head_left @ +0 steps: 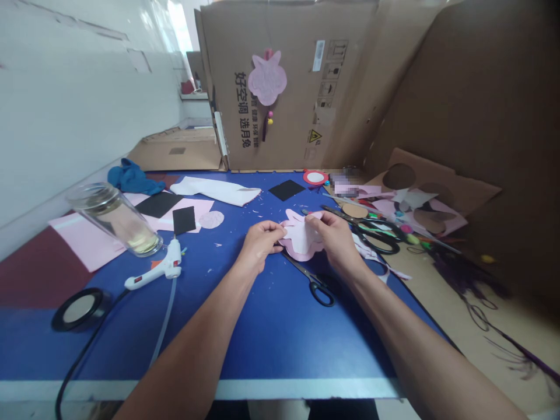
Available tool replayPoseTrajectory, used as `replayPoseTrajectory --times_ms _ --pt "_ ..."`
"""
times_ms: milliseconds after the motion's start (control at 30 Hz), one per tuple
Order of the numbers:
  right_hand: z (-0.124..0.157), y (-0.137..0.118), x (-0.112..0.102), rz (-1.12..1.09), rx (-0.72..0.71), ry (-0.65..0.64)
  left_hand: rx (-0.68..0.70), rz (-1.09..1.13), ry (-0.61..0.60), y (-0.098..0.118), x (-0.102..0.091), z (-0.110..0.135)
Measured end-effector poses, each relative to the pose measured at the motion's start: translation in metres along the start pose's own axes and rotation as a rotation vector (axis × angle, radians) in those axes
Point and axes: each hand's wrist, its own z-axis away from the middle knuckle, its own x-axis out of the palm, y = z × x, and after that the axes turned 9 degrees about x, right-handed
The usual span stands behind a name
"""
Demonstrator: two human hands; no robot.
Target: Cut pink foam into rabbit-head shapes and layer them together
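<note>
Between my two hands is a pink flower-shaped cutout (301,236) with a paler layer showing in its middle. My left hand (263,242) pinches its left edge between thumb and fingers. On the opposite side, my right hand (335,234) grips the upper right edge, thumb on top. Small scissors (321,291) with black handles lie on the blue table (245,338) just under the cutout, their blades partly covered by it. Large black-handled scissors (378,233) rest to the right of my right hand.
A white glue gun (164,268), a roll of black tape (79,309) and a lidded glass jar (122,221) stand at left. Pink and black sheets lie behind them. Paper scraps (420,204) pile up at right. A finished-looking pink flower ornament (268,80) hangs on the cardboard box (293,134).
</note>
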Motion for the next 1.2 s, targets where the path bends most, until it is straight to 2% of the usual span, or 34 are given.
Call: replayPoseTrajectory --times_ms 567,767,1200 --pt "-0.0010 0.0018 -0.0018 -0.029 -0.014 0.000 -0.029 0.066 0.025 -0.0005 0.0008 -0.0018" --pt "-0.0007 0.0012 -0.0015 -0.040 -0.001 0.018 -0.069 0.174 -0.009 0.0010 -0.0025 -0.0032" --pt "-0.0004 0.0003 -0.0012 -0.040 -0.001 0.033 0.028 0.042 -0.056 -0.0013 -0.0041 -0.0030"
